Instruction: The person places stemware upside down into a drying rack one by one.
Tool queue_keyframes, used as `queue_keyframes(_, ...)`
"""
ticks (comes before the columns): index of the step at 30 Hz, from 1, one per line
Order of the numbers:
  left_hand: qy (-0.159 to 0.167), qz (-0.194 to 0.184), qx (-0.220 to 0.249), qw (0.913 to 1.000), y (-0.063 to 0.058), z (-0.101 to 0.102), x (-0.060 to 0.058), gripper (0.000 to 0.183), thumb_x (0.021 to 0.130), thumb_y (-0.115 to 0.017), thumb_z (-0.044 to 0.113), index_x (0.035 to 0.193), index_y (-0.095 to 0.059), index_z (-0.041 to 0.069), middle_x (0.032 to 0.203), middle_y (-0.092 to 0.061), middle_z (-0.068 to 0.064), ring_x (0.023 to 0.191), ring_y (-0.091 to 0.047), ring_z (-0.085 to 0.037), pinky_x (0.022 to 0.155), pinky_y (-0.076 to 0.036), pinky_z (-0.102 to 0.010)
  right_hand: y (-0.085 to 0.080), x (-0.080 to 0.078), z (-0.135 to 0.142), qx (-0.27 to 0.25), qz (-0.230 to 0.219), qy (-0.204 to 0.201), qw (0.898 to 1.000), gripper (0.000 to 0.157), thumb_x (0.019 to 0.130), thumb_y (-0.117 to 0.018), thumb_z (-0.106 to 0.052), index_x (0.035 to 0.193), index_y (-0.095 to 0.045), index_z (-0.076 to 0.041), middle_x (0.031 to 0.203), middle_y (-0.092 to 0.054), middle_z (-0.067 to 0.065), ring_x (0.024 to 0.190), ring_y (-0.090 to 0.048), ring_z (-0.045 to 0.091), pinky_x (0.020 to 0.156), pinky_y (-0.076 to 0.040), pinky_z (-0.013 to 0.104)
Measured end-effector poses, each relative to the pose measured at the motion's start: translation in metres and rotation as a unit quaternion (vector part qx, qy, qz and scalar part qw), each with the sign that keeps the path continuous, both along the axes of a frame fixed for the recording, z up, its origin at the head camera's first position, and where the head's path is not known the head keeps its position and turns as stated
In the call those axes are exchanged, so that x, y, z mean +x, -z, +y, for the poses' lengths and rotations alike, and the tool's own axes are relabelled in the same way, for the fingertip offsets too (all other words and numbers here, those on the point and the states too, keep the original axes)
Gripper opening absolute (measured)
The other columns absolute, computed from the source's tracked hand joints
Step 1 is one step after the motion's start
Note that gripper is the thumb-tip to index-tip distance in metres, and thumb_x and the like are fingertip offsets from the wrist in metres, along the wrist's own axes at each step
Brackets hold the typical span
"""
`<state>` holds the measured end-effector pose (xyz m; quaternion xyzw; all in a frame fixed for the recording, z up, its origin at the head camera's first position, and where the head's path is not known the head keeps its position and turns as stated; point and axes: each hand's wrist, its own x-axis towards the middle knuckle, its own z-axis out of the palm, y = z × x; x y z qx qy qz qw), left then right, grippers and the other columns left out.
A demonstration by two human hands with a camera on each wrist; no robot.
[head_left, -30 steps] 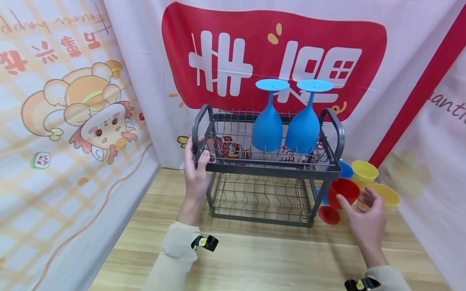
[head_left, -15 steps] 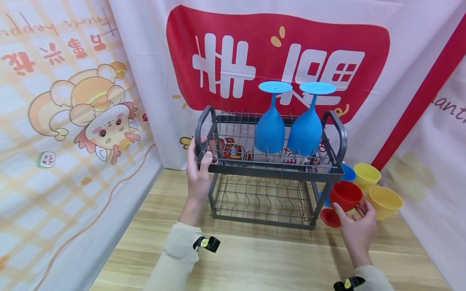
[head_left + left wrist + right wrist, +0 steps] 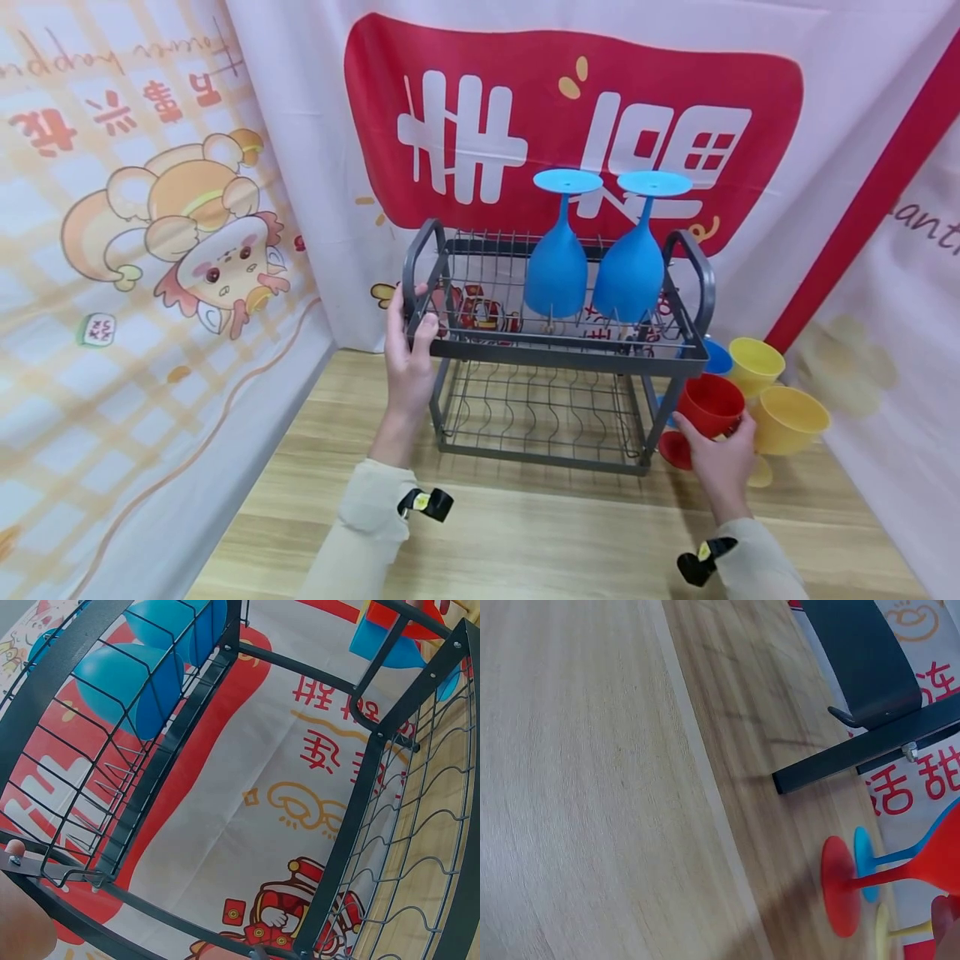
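My left hand [image 3: 409, 367] grips the left end of the dark two-tier dish rack [image 3: 555, 358], thumb over the upper front corner. In the left wrist view, part of that thumb [image 3: 26, 922] shows at the frame's corner. Two blue goblets [image 3: 555, 275] stand upside down on the upper tier, toward its right side. At the rack's right, my right hand [image 3: 722, 467] has its thumb and fingers around the bowl of a red goblet [image 3: 712, 398], which is mouth up. Its round red foot [image 3: 840, 886] and stem show in the right wrist view.
Two yellow goblets [image 3: 792, 419] stand close to the red one on its right and behind. Another blue goblet [image 3: 717, 357] is partly hidden behind the rack's right end. Printed cloth [image 3: 300, 125] walls the wooden table [image 3: 540, 533] at back and sides.
My right hand moves left from between the red and yellow goblets and closes around the red bowl. The left hand stays on the rack. The view shifts slightly.
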<state>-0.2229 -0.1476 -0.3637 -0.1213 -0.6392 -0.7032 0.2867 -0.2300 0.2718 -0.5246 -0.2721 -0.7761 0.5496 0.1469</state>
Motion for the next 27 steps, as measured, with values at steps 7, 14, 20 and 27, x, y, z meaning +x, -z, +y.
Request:
queue_keyframes(7, 0.004, -0.004, 0.001, 1.0, -0.001, 0.0, 0.0, 0.062, 0.107, -0.055, 0.025, 0.165, -0.033, 0.022, 0.163, -0.047, -0.01, 0.143, -0.049, -0.024, 0.117, -0.04, -0.05, 0.006, 0.004, 0.002, -0.017, 0.002, -0.008, 1.0, 0.102, 0.093, -0.077, -0.051, 0.169, -0.013, -0.028, 0.175, -0.028, 0.008, 0.158, -0.03, 0.037, 0.118, -0.047, 0.062)
queue_keyframes(14, 0.005, -0.001, 0.003, 1.0, -0.001, 0.0, 0.0, 0.063, 0.107, -0.055, 0.024, 0.166, -0.032, 0.02, 0.163, -0.048, -0.009, 0.148, -0.048, -0.024, 0.123, -0.036, -0.055, 0.005, 0.02, 0.004, -0.023, 0.0, -0.011, 1.0, 0.104, 0.09, -0.077, -0.058, 0.169, -0.015, -0.031, 0.174, -0.03, 0.006, 0.155, -0.033, 0.034, 0.119, -0.047, 0.059)
queue_keyframes(20, 0.003, 0.0, 0.001, 1.0, -0.001, 0.002, 0.0, 0.063, 0.107, -0.055, 0.025, 0.166, -0.031, 0.022, 0.163, -0.048, -0.009, 0.15, -0.047, -0.028, 0.124, -0.035, -0.057, 0.002, 0.038, 0.007, -0.013, -0.006, -0.013, 1.0, 0.102, 0.09, -0.079, -0.055, 0.168, -0.02, -0.026, 0.171, -0.035, 0.008, 0.151, -0.037, 0.034, 0.103, -0.06, 0.033)
queue_keyframes(27, -0.007, -0.023, 0.002, 0.9997, 0.0, 0.0, 0.002, 0.061, 0.108, -0.056, 0.03, 0.165, -0.033, 0.028, 0.163, -0.048, -0.004, 0.149, -0.049, -0.021, 0.125, -0.035, -0.055, -0.006, 0.054, 0.007, -0.002, 0.008, -0.04, 0.999, 0.101, 0.09, -0.082, -0.049, 0.167, -0.023, -0.022, 0.168, -0.038, 0.012, 0.147, -0.041, 0.037, 0.068, -0.044, 0.001)
